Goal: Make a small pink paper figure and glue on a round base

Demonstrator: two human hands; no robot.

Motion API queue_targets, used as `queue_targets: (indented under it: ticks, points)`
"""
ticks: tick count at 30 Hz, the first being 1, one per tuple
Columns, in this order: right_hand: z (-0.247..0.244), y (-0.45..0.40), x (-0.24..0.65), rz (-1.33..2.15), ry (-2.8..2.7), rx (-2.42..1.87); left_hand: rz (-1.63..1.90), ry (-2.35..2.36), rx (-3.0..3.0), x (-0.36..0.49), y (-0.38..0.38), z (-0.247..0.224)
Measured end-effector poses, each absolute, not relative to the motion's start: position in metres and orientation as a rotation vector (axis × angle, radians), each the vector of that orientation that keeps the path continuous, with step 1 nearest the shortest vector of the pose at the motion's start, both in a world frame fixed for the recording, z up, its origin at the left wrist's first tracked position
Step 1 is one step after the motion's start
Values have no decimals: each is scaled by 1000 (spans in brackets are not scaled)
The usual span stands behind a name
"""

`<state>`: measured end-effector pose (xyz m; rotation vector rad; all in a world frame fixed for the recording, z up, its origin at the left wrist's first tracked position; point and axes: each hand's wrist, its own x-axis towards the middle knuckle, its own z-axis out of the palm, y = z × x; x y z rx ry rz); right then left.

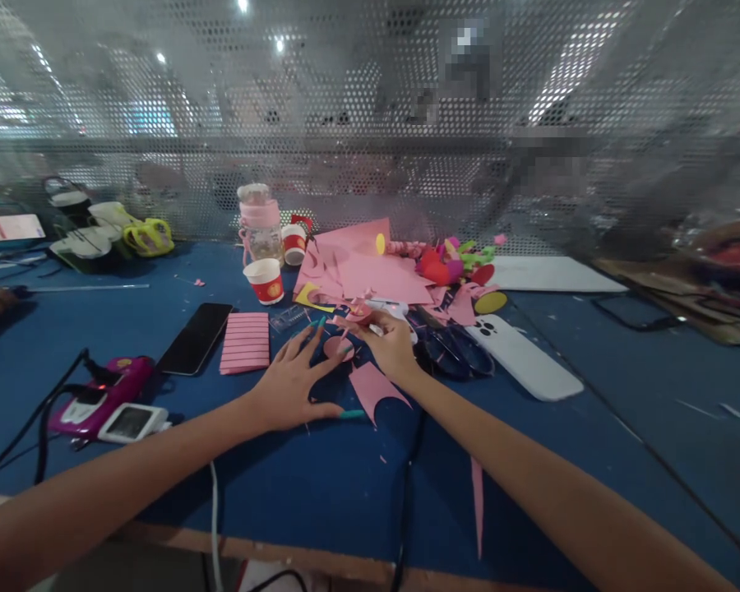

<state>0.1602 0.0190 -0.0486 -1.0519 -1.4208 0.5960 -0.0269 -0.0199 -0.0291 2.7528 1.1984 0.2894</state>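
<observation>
My left hand [293, 382] lies over the blue table with its fingers spread, the long teal nails pointing forward and right. Its fingertips reach a round pink paper disc [338, 349]. My right hand [390, 341] is closed in a pinch on a small pink paper piece [358, 311], just beyond the disc. The exact shape of that piece is partly hidden by my fingers. A pink paper offcut [377, 390] with a curved cut edge lies below my right hand. Dark-framed glasses [460, 352] rest to its right.
Pink sheets [370, 267] and colourful craft pieces [450, 263] lie behind my hands. Paper cups [264, 281] and a bottle [261, 226] stand at back left. Also around are a black phone [196, 338], lined pink paper [245, 343], a purple power strip [108, 396] and a white phone [524, 358].
</observation>
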Motion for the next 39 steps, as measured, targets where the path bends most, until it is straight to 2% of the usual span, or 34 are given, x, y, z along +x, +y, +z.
queue_targets:
  ticks: [19,39]
  points:
    - [-52,23,162,505,-1524,-1040,77,1133,2706,-24,-18,-23]
    - [-48,19,163,433,-1641,-1030,136,1148,2753,-23,-18,-30]
